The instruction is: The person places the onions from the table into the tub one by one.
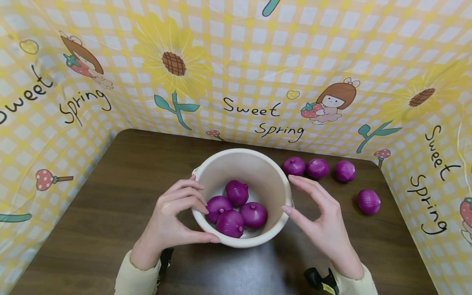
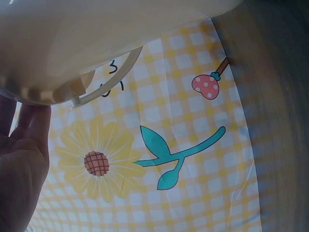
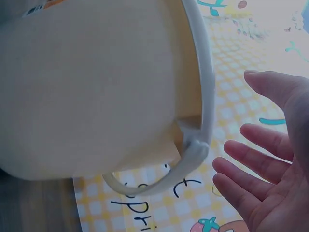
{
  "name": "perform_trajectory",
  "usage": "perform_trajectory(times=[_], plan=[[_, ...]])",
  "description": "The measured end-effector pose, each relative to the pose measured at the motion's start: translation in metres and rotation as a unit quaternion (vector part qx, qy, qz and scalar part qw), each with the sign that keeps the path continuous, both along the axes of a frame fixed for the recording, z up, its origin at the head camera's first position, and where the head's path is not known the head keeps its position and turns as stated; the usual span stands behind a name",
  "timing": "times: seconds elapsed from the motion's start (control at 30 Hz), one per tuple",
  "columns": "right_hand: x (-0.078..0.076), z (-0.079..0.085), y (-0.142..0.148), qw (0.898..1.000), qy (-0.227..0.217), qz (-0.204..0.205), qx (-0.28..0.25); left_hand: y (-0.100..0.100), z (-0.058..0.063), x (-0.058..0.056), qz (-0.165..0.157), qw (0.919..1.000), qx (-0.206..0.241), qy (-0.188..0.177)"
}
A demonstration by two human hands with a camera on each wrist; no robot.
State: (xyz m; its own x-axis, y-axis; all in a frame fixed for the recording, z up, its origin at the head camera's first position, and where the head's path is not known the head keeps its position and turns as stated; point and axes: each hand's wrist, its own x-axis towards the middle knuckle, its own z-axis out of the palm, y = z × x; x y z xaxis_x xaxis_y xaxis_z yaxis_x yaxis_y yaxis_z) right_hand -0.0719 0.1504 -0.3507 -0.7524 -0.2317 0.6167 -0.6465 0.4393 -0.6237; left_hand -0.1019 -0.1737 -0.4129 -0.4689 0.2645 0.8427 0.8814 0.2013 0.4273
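A cream plastic bucket (image 1: 259, 178) is in the middle of the head view, its mouth facing up. Several purple onions lie in its bottom, one of them (image 1: 237, 192) towards the back. My left hand (image 1: 173, 217) grips the bucket's left rim, fingers over the edge and thumb at the front. On the other side, my right hand (image 1: 322, 219) is beside the right rim with its fingers loosely spread. The right wrist view shows this hand (image 3: 275, 159) apart from the bucket, holding nothing. A curved handle (image 3: 159, 186) hangs at the bucket's side.
Several more purple onions, such as the nearest one (image 1: 368, 201), lie on the dark wooden table (image 1: 92, 213) right of the bucket. A yellow checked cloth (image 1: 236, 73) with flower prints walls the table at the back and both sides.
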Motion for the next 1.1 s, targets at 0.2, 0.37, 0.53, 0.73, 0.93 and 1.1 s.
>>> perform_trajectory(times=[0.2, 0.37, 0.53, 0.73, 0.93, 1.1], plan=[[-0.007, -0.019, 0.02, 0.999, -0.022, -0.036, 0.014, 0.0, 0.0, 0.0, -0.003, 1.0, 0.002, -0.002], [-0.009, -0.023, 0.029, 0.998, -0.04, -0.046, 0.008, 0.0, 0.0, 0.001, -0.005, 1.0, 0.004, -0.003], [-0.009, -0.023, 0.034, 0.997, -0.051, -0.056, 0.004, 0.0, 0.001, 0.002, -0.005, 1.0, 0.004, -0.001], [-0.009, -0.022, 0.041, 0.995, -0.069, -0.073, -0.007, 0.001, 0.003, 0.002, -0.008, 1.0, 0.003, 0.003], [-0.01, -0.021, 0.048, 0.991, -0.102, -0.075, -0.049, 0.002, 0.005, 0.003, -0.008, 0.9999, 0.005, 0.005], [-0.012, -0.02, 0.054, 0.99, -0.096, -0.081, -0.063, 0.002, 0.005, 0.003, -0.007, 1.0, 0.005, 0.005]])
